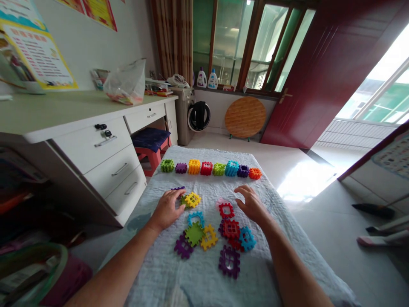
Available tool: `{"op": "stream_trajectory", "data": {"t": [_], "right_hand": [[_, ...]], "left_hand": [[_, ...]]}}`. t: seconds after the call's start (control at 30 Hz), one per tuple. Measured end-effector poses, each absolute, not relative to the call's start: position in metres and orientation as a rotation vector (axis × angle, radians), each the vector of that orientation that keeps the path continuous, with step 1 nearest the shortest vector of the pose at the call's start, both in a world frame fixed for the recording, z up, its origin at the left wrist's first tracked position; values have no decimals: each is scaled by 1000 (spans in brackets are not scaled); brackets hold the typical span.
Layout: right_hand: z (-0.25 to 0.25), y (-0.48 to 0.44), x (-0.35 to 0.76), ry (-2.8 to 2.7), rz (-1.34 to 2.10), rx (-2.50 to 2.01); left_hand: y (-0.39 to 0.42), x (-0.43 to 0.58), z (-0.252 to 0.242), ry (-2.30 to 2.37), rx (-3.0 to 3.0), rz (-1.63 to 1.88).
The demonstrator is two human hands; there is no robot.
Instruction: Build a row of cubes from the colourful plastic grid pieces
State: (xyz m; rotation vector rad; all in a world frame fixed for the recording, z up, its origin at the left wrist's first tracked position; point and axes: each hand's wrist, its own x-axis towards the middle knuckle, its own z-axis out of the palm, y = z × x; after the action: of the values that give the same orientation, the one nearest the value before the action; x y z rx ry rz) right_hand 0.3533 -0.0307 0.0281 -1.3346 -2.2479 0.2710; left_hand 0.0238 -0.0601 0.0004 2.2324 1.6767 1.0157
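Note:
My left hand (166, 209) is open over the cloth-covered table, thumb apart from the fingers. Its fingertips are by a purple notched tile (178, 188), and beside the thumb are a yellow window tile (193, 199) and a partly hidden green tile; whether it touches them I cannot tell. My right hand (251, 202) hovers open, fingers curved, right of a red frame tile (226, 210). Between my forearms lie loose flat tiles: a blue frame (196, 218), green (194, 233), yellow (209, 237), purple (184, 247), red window (230, 229), blue (247, 238) and purple window (229, 261).
Several assembled cubes stand in a row at the far side, from a green cube (167, 165) to an orange cube (255, 173). A white desk (111, 149) and a stool (151, 140) are left. Behind stand a washing machine (183, 113) and a round wooden board (245, 117).

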Motion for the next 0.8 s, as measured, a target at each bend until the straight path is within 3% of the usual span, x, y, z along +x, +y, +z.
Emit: {"op": "stream_trajectory", "data": {"t": [0.67,0.8], "right_hand": [[10,-26,347,-2194,247,-1358],[5,-23,347,-2202,243,-1373]], "left_hand": [[-68,31,14,1556,2305,1017],[-67,39,10,1722,2347,983]]}}
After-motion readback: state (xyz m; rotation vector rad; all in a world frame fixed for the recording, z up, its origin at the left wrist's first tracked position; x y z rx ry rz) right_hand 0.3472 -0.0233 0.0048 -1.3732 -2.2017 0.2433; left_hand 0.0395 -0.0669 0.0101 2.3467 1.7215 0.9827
